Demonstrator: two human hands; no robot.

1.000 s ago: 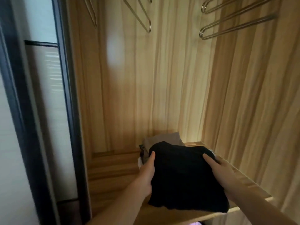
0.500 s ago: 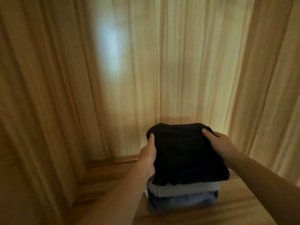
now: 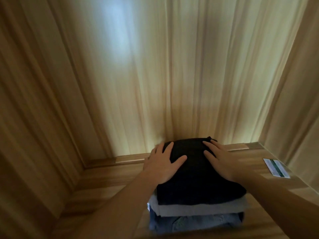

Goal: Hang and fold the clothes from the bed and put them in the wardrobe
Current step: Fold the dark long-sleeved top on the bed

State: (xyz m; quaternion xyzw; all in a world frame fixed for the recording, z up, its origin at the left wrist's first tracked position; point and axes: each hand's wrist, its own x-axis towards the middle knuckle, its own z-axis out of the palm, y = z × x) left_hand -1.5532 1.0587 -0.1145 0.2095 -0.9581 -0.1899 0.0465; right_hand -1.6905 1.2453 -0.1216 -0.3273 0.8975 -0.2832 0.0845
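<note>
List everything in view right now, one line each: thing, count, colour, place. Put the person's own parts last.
black folded garment: one, black, top of the stack on the wardrobe shelf
grey folded garment: one, light grey, directly under the black one
blue folded garment: one, blue, looks like denim, bottom of the stack
wardrobe shelf: one, light brown wood, under the stack
wardrobe walls: back and two sides, pale wood grain, around the shelf
label: one, white with a dark green stripe, flat on the shelf to the right of the stack
left hand: one, fingers spread flat, pressing on the black garment's left side
right hand: one, fingers spread flat, pressing on its right side
</note>
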